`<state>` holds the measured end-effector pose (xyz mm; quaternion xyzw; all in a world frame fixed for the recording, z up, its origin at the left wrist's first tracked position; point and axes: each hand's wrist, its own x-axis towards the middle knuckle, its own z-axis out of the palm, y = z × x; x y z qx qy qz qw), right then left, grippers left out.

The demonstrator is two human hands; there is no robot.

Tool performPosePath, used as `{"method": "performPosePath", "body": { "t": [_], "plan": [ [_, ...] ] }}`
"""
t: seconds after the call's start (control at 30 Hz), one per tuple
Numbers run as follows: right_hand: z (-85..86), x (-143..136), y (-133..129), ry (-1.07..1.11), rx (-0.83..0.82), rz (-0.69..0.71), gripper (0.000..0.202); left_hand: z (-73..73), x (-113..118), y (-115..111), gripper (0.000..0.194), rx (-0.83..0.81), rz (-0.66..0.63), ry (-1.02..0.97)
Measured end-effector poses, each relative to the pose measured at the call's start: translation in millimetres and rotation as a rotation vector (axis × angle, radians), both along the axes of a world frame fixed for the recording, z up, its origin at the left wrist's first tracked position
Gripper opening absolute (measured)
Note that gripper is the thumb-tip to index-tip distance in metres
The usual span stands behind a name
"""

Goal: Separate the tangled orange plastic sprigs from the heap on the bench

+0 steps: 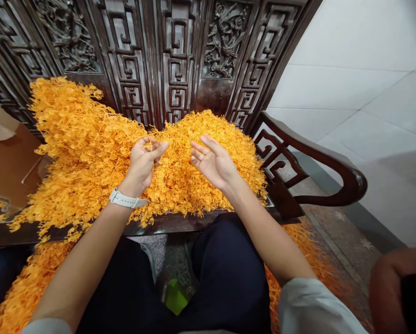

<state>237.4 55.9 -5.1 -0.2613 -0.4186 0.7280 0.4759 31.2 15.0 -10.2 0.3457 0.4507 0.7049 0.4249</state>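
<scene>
A big heap of orange plastic sprigs (89,139) covers the seat of a dark carved wooden bench (173,60). My left hand (143,160), with a white watch on the wrist, pinches a thin orange sprig (151,146) between thumb and fingers just above the heap. My right hand (213,160) hovers beside it, palm up, fingers spread and holding nothing. Both hands are over the middle of the pile.
The bench armrest (319,162) curves out at the right. More orange sprigs (16,292) lie on the floor by my knees. A brown cardboard box (6,162) stands at the left. A green object (176,297) lies between my feet. Another person's arm (392,287) shows at lower right.
</scene>
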Motion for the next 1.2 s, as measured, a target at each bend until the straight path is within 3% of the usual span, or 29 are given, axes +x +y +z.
{"method": "performPosePath", "body": {
  "t": [0.07,0.2,0.3,0.47,0.57,0.73,0.87,0.93,1.07,1.2],
  "plan": [
    [-3.1,-4.2,1.8,-0.045,-0.090,-0.048,0.049,0.1,4.1,-2.3,0.054,-0.035,-0.024,0.010],
    [-8.1,-10.8,-3.4,-0.207,0.109,0.059,0.039,-4.4,13.8,-4.7,0.056,-0.009,-0.158,0.066],
    [-8.0,-11.8,-8.3,-0.232,0.166,0.089,0.039,-7.2,19.1,-5.6,0.063,0.033,-0.255,0.133],
    [-5.1,-7.8,-9.1,-0.222,0.237,0.102,0.044,-6.4,20.4,-6.4,0.074,0.034,-0.274,0.147],
    [-4.4,-3.9,-6.0,-0.177,0.169,0.071,0.048,-3.8,15.7,-6.1,0.065,0.064,-0.239,0.140],
    [-5.4,6.8,11.9,-0.036,0.051,-0.240,0.050,0.0,6.0,-3.9,0.047,0.085,-0.182,0.161],
    [-5.3,12.4,19.5,-0.015,-0.051,-0.180,0.070,-1.1,5.1,-2.6,0.044,0.096,-0.189,0.172],
    [-5.3,10.3,15.5,-0.107,0.042,-0.101,0.061,-2.0,6.8,-2.1,0.043,0.085,-0.176,0.173],
    [-6.5,-0.9,1.4,-0.334,0.435,0.013,0.047,-3.4,10.1,-1.8,0.044,0.045,-0.156,0.180],
    [-5.9,-5.7,-7.0,-0.415,0.625,-0.028,0.033,-7.5,8.1,-1.1,0.041,0.096,-0.029,0.268]
  ]
}}
